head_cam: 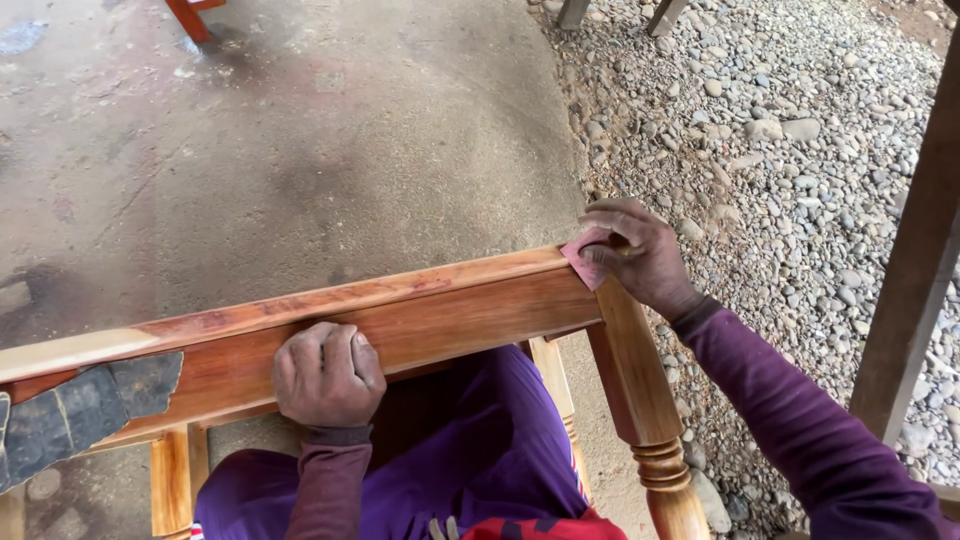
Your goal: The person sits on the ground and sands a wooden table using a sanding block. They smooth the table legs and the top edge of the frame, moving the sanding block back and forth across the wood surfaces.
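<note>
A varnished reddish-brown wooden frame rail [440, 305] runs across the view, joined at its right end to a turned leg [640, 400]. My left hand [328, 375] grips the rail's near face, fingers curled over it. My right hand [640, 255] presses a small pink piece of sandpaper [588, 256] onto the rail's right corner, above the leg. Both arms wear dark purple sleeves.
Bare concrete floor [300, 150] lies beyond the rail; loose gravel [790, 130] covers the ground to the right. A dark wooden post [915, 270] stands at the right edge. A worn dark rag [85, 410] hangs on the rail's left end. My purple-clad lap is below.
</note>
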